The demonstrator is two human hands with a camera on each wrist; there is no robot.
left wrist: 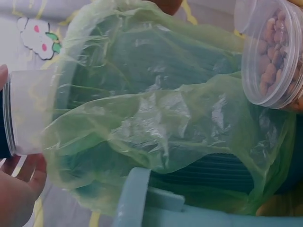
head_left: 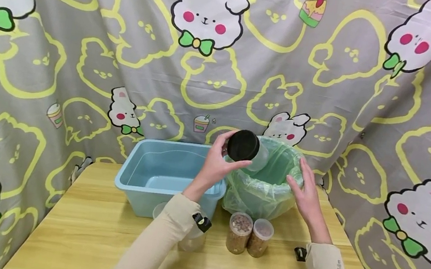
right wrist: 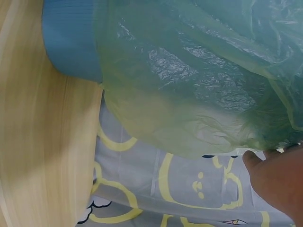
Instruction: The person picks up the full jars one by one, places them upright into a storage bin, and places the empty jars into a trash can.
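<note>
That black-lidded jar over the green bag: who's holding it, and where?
The left hand grips the clear jar at its black-lidded end, tipped toward the green-bagged bin. The right hand holds nothing; it rests on the bin's rim.

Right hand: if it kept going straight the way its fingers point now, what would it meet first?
Most likely the green bag over the bin's rim: the right hand already lies against it, fingers aimed up and left along it.

head above, wrists close, sharing bin liner (head_left: 271, 179)
</note>
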